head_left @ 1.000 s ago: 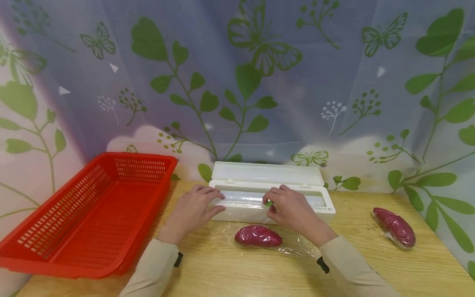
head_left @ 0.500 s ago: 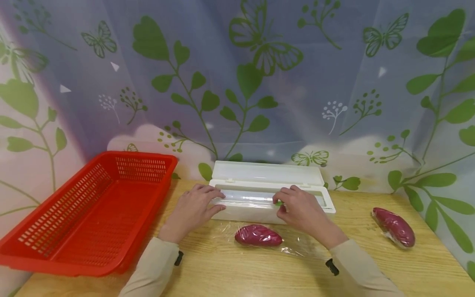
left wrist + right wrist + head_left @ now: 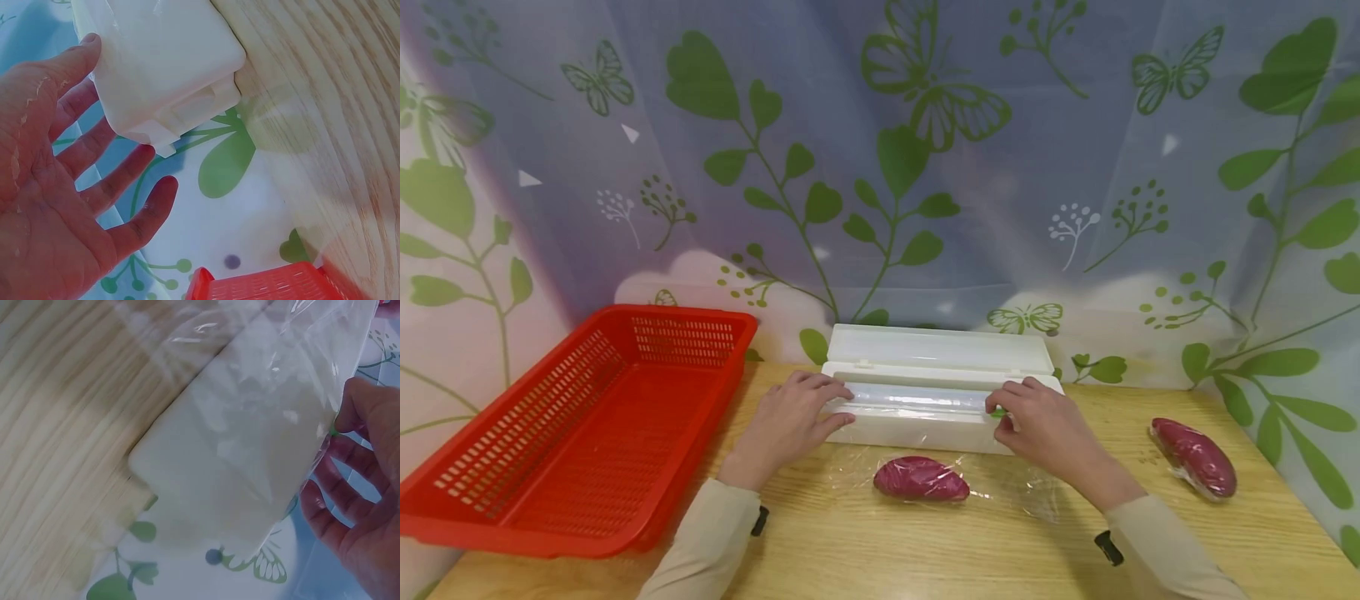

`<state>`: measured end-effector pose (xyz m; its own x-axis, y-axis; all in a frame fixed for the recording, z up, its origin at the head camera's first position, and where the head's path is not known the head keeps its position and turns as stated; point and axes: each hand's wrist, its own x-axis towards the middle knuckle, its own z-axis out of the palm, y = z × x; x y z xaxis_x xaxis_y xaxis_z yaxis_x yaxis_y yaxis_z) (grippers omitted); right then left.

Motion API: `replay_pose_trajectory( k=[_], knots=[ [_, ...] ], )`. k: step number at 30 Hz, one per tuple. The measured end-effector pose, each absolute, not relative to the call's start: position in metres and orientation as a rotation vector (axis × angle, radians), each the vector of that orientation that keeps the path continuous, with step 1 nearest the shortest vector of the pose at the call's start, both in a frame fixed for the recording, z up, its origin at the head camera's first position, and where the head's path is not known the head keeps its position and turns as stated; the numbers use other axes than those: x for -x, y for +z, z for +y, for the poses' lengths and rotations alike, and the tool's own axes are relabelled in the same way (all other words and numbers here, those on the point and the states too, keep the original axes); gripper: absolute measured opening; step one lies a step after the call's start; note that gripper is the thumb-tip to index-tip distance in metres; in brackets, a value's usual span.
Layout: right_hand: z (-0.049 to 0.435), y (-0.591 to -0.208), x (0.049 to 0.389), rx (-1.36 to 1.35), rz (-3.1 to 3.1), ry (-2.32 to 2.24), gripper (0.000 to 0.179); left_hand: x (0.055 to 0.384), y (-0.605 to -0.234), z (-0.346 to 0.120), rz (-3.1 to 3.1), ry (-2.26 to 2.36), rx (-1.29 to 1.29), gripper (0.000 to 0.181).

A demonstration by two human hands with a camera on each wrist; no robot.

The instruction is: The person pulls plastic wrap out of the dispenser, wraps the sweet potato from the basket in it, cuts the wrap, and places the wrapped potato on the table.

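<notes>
A white cling film dispenser box point(image 3: 917, 432) stands at the back of the table with its lid point(image 3: 940, 348) raised. A roll of clear film point(image 3: 917, 397) lies inside. My left hand point(image 3: 790, 421) holds the box's left end, thumb at the front edge and fingers over the top. Near the right end, my right hand point(image 3: 1045, 425) pinches a small green slide cutter point(image 3: 997, 412) on the front rim; the fingers partly hide it. Clear film point(image 3: 250, 394) hangs over the box front onto the table, and a purple sweet potato point(image 3: 920, 479) lies on it.
A red plastic basket point(image 3: 625, 417) stands at the left. Another purple sweet potato point(image 3: 1193, 457), wrapped in film, lies at the right of the wooden table point(image 3: 880, 554). A patterned curtain point(image 3: 1000, 208) hangs right behind the box.
My right hand has slid rightward along the box's front rim with the green slide cutter. My left hand stays at the left end, and the sweet potatoes lie where they were.
</notes>
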<state>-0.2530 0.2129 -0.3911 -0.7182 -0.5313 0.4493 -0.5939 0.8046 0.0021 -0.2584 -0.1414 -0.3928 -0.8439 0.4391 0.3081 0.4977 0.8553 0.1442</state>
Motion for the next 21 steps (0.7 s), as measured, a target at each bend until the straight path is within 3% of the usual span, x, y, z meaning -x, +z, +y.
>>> replay_pose_trajectory(
  k=[21],
  knots=[
    [0.226, -0.387, 0.249, -0.898, -2.521, 0.198, 0.030, 0.257, -0.392, -0.142, -2.729, -0.291, 0.729, 0.032]
  ],
)
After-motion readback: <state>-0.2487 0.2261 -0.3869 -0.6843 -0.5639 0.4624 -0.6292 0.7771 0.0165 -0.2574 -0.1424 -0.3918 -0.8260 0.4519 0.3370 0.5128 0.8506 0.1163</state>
